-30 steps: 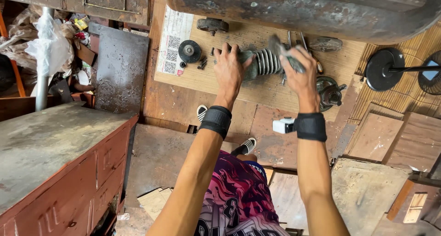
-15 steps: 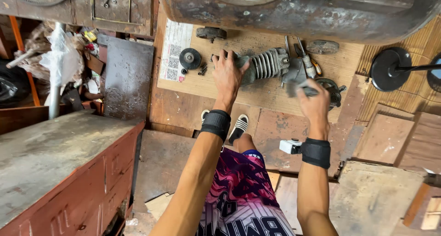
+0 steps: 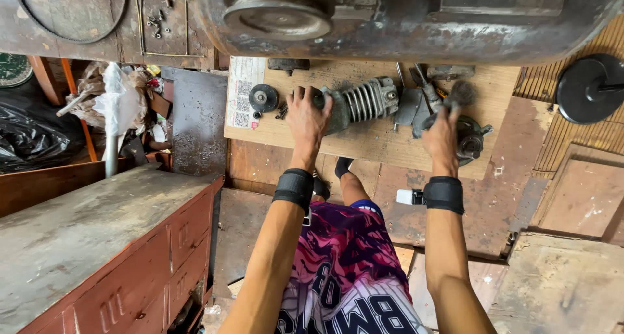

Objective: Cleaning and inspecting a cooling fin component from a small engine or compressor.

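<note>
A large rusty metal tank (image 3: 416,22) is seen across the top edge, with a grooved pulley wheel (image 3: 276,12) set on it. A worn grey-topped cabinet (image 3: 84,243) with red-brown drawer fronts is placed lower left. A flat sheet of brown cardboard (image 3: 377,139) is laid on the tiled floor below the tank, and the parts are spread on it. A white rectangular paper label (image 3: 242,93), printed in black with small square code patches, is stuck along the cardboard's left edge. A crumpled clear plastic bag (image 3: 120,103) is seen over clutter at left, beside a black bag (image 3: 26,142). A round black disc on a rod (image 3: 588,87) is placed at right, off the cardboard.

A grey finned engine part (image 3: 361,103) is lying at the middle of the cardboard. The left hand (image 3: 309,116) is spread wide with fingers fanned, pressed on the part's left end. The right hand (image 3: 442,136) is closed around a dark brush-like tool (image 3: 460,93); the grip is partly hidden, so exactly what is held cannot be told for certain. A round dark metal housing (image 3: 471,139) is found just beside the right hand, on the cardboard's right side. A small black wheel-shaped piece (image 3: 262,98) is set near the label, left of the left hand. Black bands are worn on both wrists. A small white block (image 3: 409,196) is lying on the floor near the right wrist
</note>
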